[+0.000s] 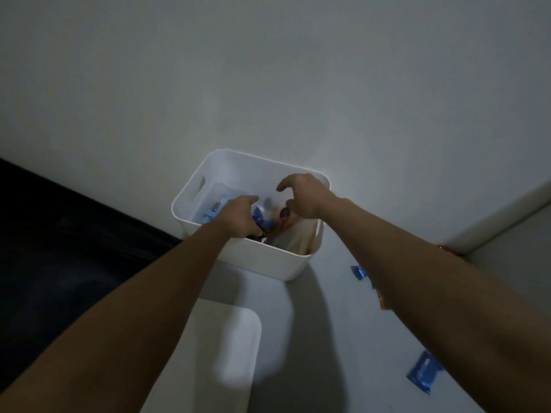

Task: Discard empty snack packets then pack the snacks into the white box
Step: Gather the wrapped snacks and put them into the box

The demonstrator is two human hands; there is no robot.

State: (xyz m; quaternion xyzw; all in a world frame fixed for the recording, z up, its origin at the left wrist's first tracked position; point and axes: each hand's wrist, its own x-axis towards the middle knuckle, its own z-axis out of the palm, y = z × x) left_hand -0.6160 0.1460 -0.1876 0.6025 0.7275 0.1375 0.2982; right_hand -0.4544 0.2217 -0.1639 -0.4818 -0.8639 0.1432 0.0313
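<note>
over the white box (208, 171), set on the pale table (328, 338) against the wall, we have both hands working. our left hand (238, 217) reaches down inside, its grip curled round a bunch of blue-wrapped snacks (258, 219) just above the ones already lying on the box floor. our right hand (304, 195) hovers above the far rim with fingers spread and bent, pinching nothing.

we judge these packets light and soft: thin crinkly film that slides easily, so a loose hold could let one slip out of a bunch. the contents may crush, so we would close on them gently across the broad middle, not by the sealed ends, which tear or slip.

more remain on the table: a blue packet (425, 372) near our right forearm, a small blue one (358, 272) beside the box, and something brownish partly hidden behind that arm. a white lid-like panel (232, 338) lies just in front of the box. whether the stray packets are full or empty we cannot tell in this dim light.
</note>
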